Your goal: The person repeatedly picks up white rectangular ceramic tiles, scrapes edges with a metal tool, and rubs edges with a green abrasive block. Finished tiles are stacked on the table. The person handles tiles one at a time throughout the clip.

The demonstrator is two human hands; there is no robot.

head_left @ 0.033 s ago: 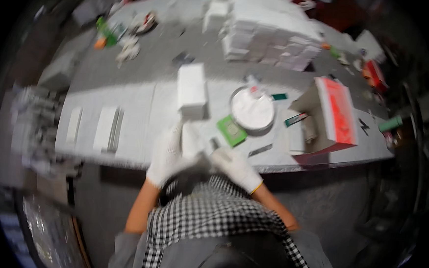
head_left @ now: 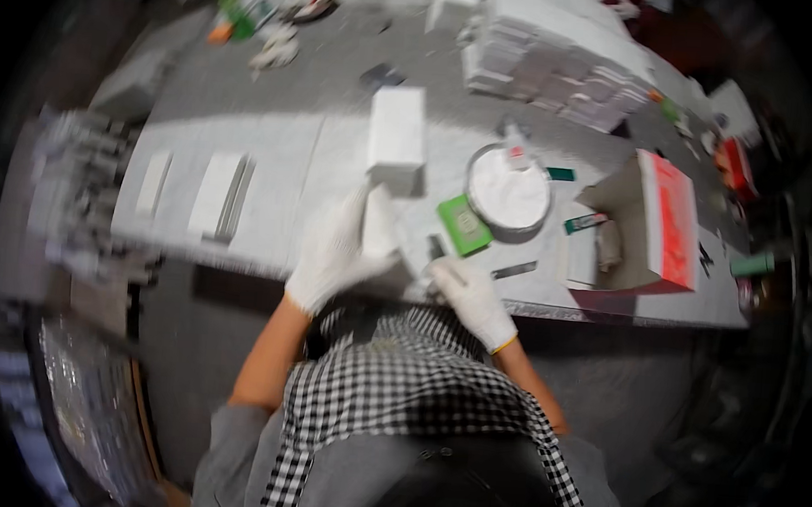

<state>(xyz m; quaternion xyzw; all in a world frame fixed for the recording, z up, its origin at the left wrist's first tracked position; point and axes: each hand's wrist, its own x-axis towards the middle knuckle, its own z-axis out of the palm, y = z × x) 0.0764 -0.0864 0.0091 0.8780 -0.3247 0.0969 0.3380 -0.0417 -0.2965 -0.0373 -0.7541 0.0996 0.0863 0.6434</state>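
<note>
White cotton-looking gloves cover both hands, and they meet at the near edge of the grey worktable [head_left: 275, 106]. The left hand [head_left: 336, 249] is curled around a small white flat box [head_left: 380, 226], fingers wrapped over its side and holding it up off the surface; the right hand [head_left: 468, 296] sits just beside it, fingers bent toward the box's lower corner, though the blur keeps me from telling whether it pinches a flap or only steadies it. To my eye this one box is mid-handling, neither set down nor finished. Just beyond the hands stands a taller white box [head_left: 397, 134], upright and apart from the held one. To the right lie a green card-like packet [head_left: 464, 225] and a round tin of white stuff [head_left: 509, 191], near each other, then an open carton with a red side [head_left: 661, 223]. To the left, two white flat pieces [head_left: 214, 193] lie side by side on a pale sheet, looking like blanks not yet taken up. At the far end a big stack of white boxes [head_left: 557, 63] is piled, which I would judge to be either stock or finished work; the frame does not settle which. So a fair amount appears handled or waiting, with at least the held box and the two flats left.
</note>
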